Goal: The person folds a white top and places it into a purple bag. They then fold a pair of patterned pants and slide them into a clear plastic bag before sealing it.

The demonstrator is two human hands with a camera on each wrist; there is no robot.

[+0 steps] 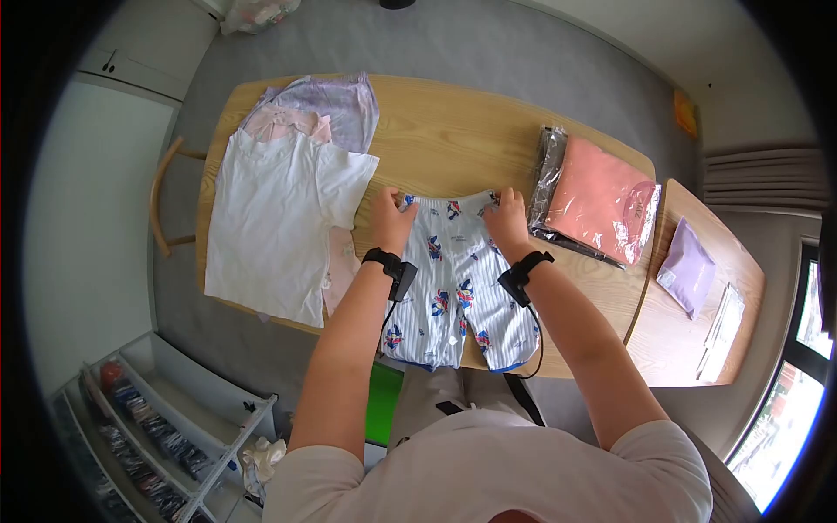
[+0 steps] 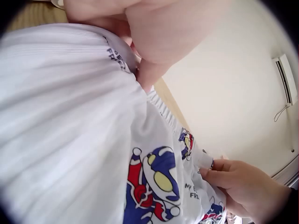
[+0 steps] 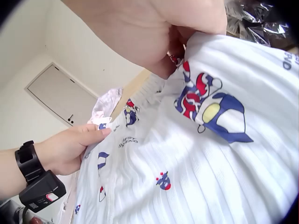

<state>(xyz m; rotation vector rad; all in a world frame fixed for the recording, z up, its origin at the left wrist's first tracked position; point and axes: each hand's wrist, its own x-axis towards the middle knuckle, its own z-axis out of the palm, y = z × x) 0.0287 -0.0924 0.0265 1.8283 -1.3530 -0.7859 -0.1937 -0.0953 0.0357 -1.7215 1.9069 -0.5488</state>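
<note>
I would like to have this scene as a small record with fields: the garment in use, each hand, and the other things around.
garment: white patterned pants, laid on the wooden table
left hand: pinches the left waistband corner
right hand: pinches the right waistband corner
left side: white T-shirt, overlapping a pink garment
right side: coral item in clear packaging
farther right: purple packet

table (image 1: 436,122) | white T-shirt (image 1: 270,218) | pink garment (image 1: 343,260) | lavender garment (image 1: 344,109) | printed pants (image 1: 449,261) | packets (image 1: 597,196)
</note>
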